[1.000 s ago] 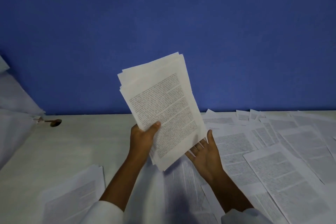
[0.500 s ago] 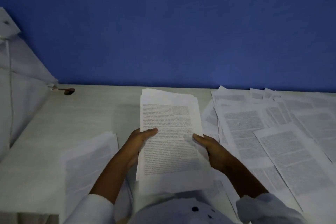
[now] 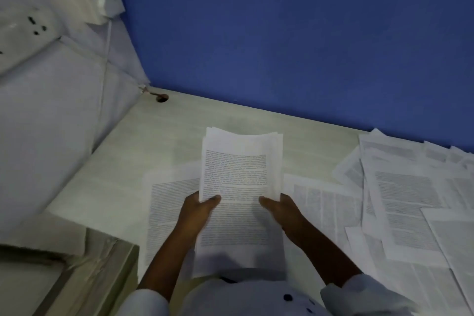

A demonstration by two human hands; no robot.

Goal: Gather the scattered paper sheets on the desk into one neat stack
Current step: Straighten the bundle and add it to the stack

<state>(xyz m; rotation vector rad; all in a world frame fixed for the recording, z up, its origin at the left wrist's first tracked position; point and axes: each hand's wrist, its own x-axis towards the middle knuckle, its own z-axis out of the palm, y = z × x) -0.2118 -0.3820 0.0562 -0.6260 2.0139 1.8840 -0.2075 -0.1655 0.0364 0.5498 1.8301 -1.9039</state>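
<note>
Head view. Both hands hold one stack of printed sheets in front of the person's chest, above the pale desk. Top page faces up, text lines visible; far edges of the sheets are slightly fanned, not flush.

Left hand grips the stack's left edge: thumb curled over the top page, the other fingers hidden underneath. Right hand grips the right edge the same way, thumb on top pointing inward. Fingers below the paper cannot be seen, so whether they are spread or together cannot be told.

Loose sheets lie overlapped and askew across the right side of the desk, reaching the blue wall. One sheet lies flat left of the stack, partly under the left forearm. Another sheet lies just right of the right hand.

Cable hole at the desk's back left corner. White wall panel with what looks like a socket upper left; the picture is soft there.
</note>
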